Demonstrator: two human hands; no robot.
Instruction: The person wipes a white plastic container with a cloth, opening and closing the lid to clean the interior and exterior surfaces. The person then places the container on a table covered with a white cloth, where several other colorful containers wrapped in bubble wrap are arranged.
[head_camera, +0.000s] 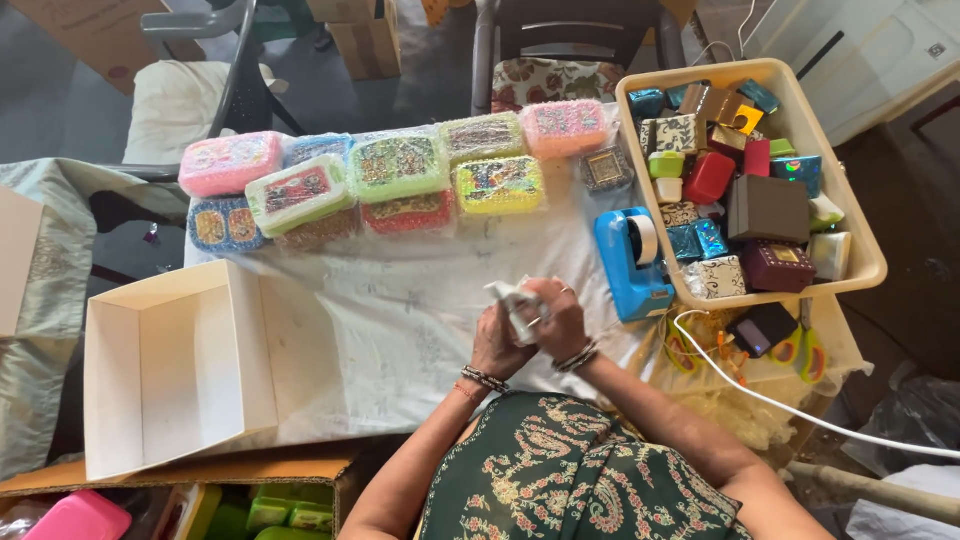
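A crumpled white tissue (512, 305) sits above the cloth-covered desk (400, 330), clasped between both hands: the left hand (497, 340) and right hand (560, 320) each hold a closed grip on it. A blue tape dispenser (630, 265) stands just beside them; beaded boxes (400, 170) line the far edge.

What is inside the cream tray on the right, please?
The cream tray holds many small gift boxes: a brown one, a red one, others patterned. Whatever lies beneath them is hidden.
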